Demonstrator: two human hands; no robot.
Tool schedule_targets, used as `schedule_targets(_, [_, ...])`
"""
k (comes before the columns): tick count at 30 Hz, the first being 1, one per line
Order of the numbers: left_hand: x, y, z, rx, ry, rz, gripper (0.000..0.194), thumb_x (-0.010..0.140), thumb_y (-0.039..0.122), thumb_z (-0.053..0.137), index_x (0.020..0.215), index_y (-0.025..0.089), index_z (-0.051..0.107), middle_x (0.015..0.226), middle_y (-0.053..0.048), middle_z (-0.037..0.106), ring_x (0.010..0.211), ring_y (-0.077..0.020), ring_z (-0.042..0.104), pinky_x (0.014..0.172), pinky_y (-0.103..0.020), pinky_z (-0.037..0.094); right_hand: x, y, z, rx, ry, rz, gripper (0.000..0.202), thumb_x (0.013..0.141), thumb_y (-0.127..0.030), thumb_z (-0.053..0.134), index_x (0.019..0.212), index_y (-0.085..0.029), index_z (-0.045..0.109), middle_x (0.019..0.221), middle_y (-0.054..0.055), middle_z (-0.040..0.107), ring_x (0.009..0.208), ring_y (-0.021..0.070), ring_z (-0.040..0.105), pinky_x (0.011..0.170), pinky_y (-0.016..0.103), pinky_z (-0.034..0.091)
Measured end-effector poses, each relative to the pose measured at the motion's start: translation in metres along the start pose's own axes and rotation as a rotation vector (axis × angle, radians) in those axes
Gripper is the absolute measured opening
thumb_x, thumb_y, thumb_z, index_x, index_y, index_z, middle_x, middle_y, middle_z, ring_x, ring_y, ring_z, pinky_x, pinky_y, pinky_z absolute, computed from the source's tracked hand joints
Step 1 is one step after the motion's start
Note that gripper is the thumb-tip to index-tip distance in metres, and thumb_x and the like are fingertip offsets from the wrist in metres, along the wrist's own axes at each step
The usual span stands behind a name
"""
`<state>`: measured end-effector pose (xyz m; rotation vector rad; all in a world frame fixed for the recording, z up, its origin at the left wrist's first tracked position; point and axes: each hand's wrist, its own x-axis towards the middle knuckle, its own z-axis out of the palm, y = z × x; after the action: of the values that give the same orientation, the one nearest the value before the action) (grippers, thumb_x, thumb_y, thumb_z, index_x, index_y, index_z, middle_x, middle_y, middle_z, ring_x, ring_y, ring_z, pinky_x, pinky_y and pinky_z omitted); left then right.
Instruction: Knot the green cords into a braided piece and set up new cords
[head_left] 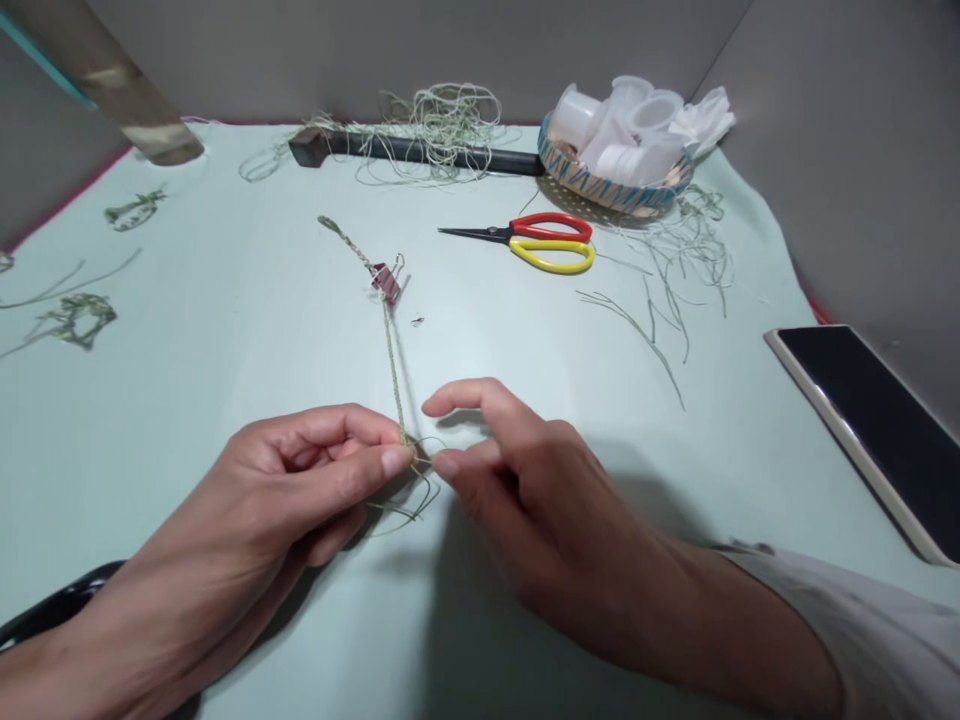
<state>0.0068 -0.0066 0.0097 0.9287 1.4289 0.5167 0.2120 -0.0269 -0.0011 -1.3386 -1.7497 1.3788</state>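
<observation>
while the left hand (300,490) pinches the thin braided green cord (394,375) at its lower end, stretched up to a pink metal binder clip (386,284), the right hand (532,480) pinches a loose strand on the pale green tabletop (255,350).

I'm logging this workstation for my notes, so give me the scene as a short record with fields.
left hand: pinching the green braided cord near its lower end
right hand: pinching a loose strand beside it
clip: pink, on the cord's upper part
scissors: red and yellow handles, beyond the hands
basket: holds white spools
phone: far right, screen dark
</observation>
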Motion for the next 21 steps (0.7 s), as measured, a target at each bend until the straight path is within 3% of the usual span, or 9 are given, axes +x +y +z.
schedule_targets(5, [0.001,-0.001,0.001,0.018,0.012,0.019,0.032,0.07,0.054,0.093,0.065,0.025,0.081,0.046,0.005,0.04,0.046,-0.0069,0.025,0.046,-0.022,0.016,0.01,-0.001,-0.004,0.212,-0.048,0.105,0.013,0.097,-0.021,0.06,0.087,-0.019,0.069,0.062,-0.007,0.053,0.058,0.0085,0.045,0.055,0.022,0.036])
schedule_targets(10, [0.0,-0.006,0.0,-0.001,0.023,-0.014,0.034,0.069,0.058,0.094,0.074,0.026,0.084,0.052,0.006,0.036,0.051,-0.0083,0.024,0.046,-0.021,0.018,0.005,-0.001,0.0,0.391,0.038,0.057,0.015,0.097,-0.024,0.068,0.084,-0.018,0.071,0.059,-0.008,0.046,0.055,0.0065,0.038,0.049,0.02,0.03])
schedule_targets(12, [-0.001,-0.007,-0.001,0.013,0.04,-0.026,0.034,0.068,0.057,0.094,0.075,0.025,0.085,0.055,0.003,0.045,0.053,-0.0093,0.03,0.047,-0.021,0.022,0.0,0.001,0.004,0.326,0.058,-0.039,0.014,0.099,-0.023,0.067,0.086,-0.019,0.071,0.06,-0.009,0.047,0.054,0.0055,0.037,0.049,0.02,0.028])
schedule_targets(15, [-0.001,-0.007,-0.002,0.02,0.059,-0.048,0.033,0.069,0.056,0.094,0.075,0.025,0.085,0.063,-0.001,0.06,0.057,-0.0113,0.04,0.048,-0.021,0.029,-0.006,0.005,0.007,0.033,0.02,-0.284,0.017,0.096,-0.011,0.06,0.082,-0.02,0.062,0.062,-0.009,0.045,0.054,0.005,0.034,0.05,0.02,0.029])
schedule_targets(18, [-0.001,-0.006,-0.002,0.001,0.028,-0.017,0.03,0.072,0.053,0.094,0.075,0.025,0.086,0.062,-0.001,0.059,0.057,-0.0112,0.042,0.048,-0.02,0.032,-0.007,0.009,0.007,-0.261,-0.006,-0.574,0.022,0.093,-0.004,0.051,0.078,-0.019,0.057,0.06,-0.007,0.044,0.052,0.0079,0.032,0.045,0.027,0.025])
schedule_targets(21, [0.0,-0.005,-0.002,0.007,-0.003,0.04,0.026,0.072,0.048,0.094,0.07,0.024,0.085,0.06,0.0,0.058,0.051,-0.0082,0.039,0.046,-0.02,0.03,-0.008,0.013,0.01,-0.461,0.082,-0.774,0.025,0.098,-0.004,0.048,0.085,-0.015,0.066,0.06,-0.004,0.05,0.051,0.0114,0.037,0.043,0.033,0.026])
